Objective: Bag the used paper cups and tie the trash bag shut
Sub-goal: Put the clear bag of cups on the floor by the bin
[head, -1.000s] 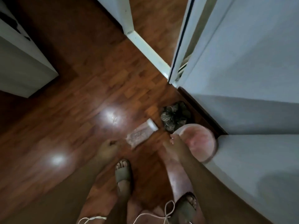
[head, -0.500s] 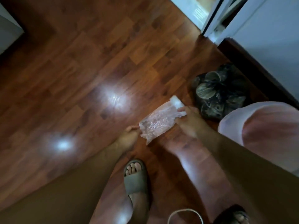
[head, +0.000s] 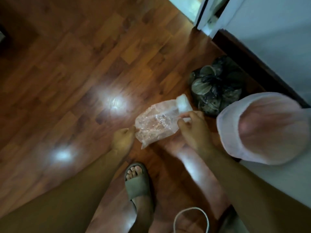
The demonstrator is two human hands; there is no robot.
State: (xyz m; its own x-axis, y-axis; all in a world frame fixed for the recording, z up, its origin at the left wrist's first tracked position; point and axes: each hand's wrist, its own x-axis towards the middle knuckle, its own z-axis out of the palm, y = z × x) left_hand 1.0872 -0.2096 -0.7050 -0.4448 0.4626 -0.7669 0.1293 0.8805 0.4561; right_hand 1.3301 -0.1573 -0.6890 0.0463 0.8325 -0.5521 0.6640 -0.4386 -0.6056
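Since half a second ago, both hands have closed in on the clear plastic bag (head: pixel 154 123) and the view has dipped nearer to the floor, with the bag now raised between them. At the bag's 3 o'clock side the right hand (head: pixel 193 130) has its thumb and fingers pinched together on the plastic, just below a small white folded end (head: pixel 183 103) at the bag's 1 o'clock corner. At the bag's 8 o'clock side the left hand (head: pixel 123 138) is curled closed against the edge; it appears to pinch the plastic, though blur hides the fingertips.

Judged from this, the task is near its start: the bag is only being taken up and opened out, no paper cups can be made out, and nothing is tied.

Outward from the hands, at 2 o'clock of the bag, lies one dark crumpled bundle (head: pixel 217 88) on the wooden floor (head: pixel 75 73), against a white wall. At 3 o'clock sits one round pinkish bin (head: pixel 262 126) with a pale liner over its rim.

Counted: two hands, one clear bag, one dark bundle, one bin, one foot in a green-grey slipper (head: pixel 137 182) at 6 o'clock, and one white cord loop (head: pixel 191 217) at the bottom edge.
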